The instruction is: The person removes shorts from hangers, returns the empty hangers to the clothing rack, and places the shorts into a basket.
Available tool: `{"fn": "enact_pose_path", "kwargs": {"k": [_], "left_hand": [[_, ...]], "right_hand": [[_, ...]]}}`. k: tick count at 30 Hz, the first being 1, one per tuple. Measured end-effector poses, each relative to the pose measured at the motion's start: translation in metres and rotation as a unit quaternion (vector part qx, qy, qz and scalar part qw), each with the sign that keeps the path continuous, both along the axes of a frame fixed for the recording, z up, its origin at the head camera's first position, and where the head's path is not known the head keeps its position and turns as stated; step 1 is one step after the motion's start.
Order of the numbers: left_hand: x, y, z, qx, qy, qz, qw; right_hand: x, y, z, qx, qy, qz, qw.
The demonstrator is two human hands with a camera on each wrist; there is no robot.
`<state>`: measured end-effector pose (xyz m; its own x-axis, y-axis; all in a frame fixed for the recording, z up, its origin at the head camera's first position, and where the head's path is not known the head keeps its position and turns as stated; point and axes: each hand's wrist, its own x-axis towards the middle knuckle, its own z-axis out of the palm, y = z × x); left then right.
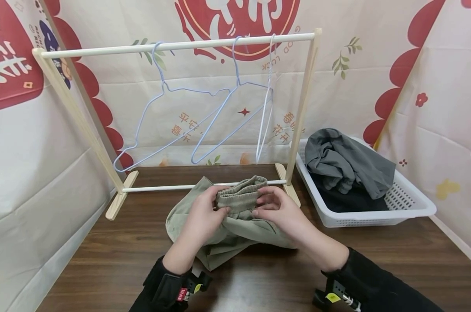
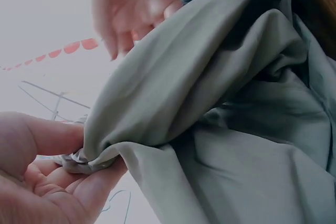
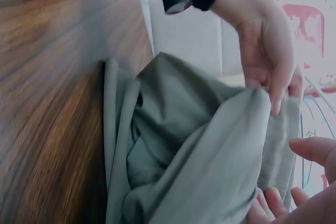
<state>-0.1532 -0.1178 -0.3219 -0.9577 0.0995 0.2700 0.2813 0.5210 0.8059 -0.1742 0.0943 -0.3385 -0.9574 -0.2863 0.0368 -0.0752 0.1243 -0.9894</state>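
Observation:
Olive-green trousers [image 1: 235,225] with an elastic waistband [image 1: 241,197] are bunched above the brown table, in front of the rack's lower bar. My left hand [image 1: 206,214] pinches the left side of the waistband between thumb and fingers; the left wrist view shows this hand [image 2: 63,171] on a gathered fold of cloth. At the right end of the waistband is my right hand [image 1: 280,212]. Its thumb stands apart from the fingers in the right wrist view, where its fingertips [image 3: 268,203] are against the cloth without closing round it. Folds hide the trouser legs in part.
A wooden rack [image 1: 181,45] stands behind the trousers, with blue hangers [image 1: 163,89] and a white hanger [image 1: 264,112] on its top bar. To the right, a white basket [image 1: 411,212] holds a grey garment [image 1: 348,160] and black cloth [image 1: 345,201]. Printed cloth walls surround the table.

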Motion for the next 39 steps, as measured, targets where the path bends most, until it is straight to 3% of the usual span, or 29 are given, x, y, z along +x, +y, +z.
{"fn": "enact_pose_path", "kwargs": {"k": [8, 20, 27, 31, 39], "left_hand": [[0.005, -0.007, 0.011, 0.033, 0.025, 0.01, 0.9991], [0.012, -0.013, 0.022, 0.08, 0.057, 0.023, 0.9949], [0.014, -0.013, 0.026, 0.113, 0.058, 0.017, 0.9918], [0.015, -0.012, 0.027, 0.12, 0.052, 0.011, 0.9914], [0.02, -0.011, 0.031, 0.139, 0.07, -0.01, 0.9879]], "right_hand": [[-0.007, 0.017, -0.008, 0.044, 0.043, 0.024, 0.998], [-0.014, 0.03, -0.021, 0.084, 0.063, 0.078, 0.991], [-0.014, 0.035, -0.021, 0.164, 0.085, 0.093, 0.979], [-0.014, 0.037, -0.023, 0.187, 0.091, 0.092, 0.974], [-0.014, 0.041, -0.027, 0.165, 0.064, 0.059, 0.982]]}}
